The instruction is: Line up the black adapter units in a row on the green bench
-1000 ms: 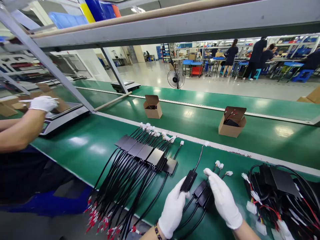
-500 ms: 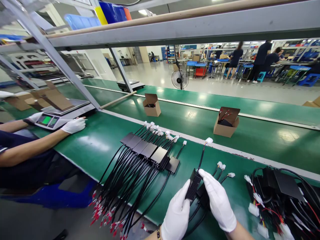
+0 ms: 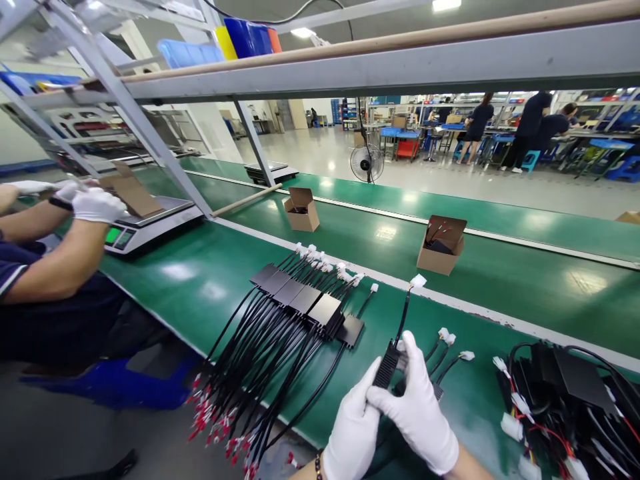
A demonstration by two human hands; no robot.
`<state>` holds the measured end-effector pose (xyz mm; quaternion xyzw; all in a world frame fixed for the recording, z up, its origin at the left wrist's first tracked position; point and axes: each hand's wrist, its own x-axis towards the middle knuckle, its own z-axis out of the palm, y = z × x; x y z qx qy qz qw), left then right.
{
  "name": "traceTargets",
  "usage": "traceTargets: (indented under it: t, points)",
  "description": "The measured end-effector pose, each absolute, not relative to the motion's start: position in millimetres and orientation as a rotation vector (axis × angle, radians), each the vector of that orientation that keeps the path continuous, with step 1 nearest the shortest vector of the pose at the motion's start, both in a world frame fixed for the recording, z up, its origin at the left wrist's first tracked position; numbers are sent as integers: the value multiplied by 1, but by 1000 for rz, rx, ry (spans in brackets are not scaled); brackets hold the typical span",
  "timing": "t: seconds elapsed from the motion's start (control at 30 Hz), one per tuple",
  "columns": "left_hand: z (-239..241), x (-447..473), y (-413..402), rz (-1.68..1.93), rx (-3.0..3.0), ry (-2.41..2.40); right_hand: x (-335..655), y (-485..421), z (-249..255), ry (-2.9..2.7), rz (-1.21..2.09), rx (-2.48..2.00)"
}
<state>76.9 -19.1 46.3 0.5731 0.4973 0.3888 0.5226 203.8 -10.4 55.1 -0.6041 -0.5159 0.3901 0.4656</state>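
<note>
A black finned module (image 3: 387,367) is held tilted in front of me, its short cable running up to a white connector (image 3: 418,282). My left hand (image 3: 354,423), in a white glove, is closed around its left side. From the right, my gloved right hand (image 3: 417,410) grips it too, with the thumb across its lower end. More black modules (image 3: 440,390) lie partly hidden behind my right hand, their white plugs (image 3: 447,336) pointing away. To the left, a row of black modules (image 3: 305,300) lies with long black cables (image 3: 265,347) hanging over the bench edge.
At the right is a tangled pile of modules (image 3: 575,380). Two open cardboard boxes, a nearer one (image 3: 440,259) and a farther one (image 3: 303,220), stand on the green belt. A co-worker's gloved hand (image 3: 97,205) is by a scale (image 3: 150,230). A shelf beam (image 3: 380,63) crosses overhead.
My right thumb and fingers have closed onto the module, which stays in my left hand. The co-worker's hands have risen from the scale and bench toward the carton. My view has shifted slightly.
</note>
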Motion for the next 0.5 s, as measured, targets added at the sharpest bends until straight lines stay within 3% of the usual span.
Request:
traceTargets:
  t: [0.3, 0.5]
  points:
    - [52, 72, -13, 916, 1291, 1187, 205, 7, 61, -1117, 927, -1442]
    - [55, 57, -5, 826, 730, 736, 226, 24, 79, -1002, 1206, -1215]
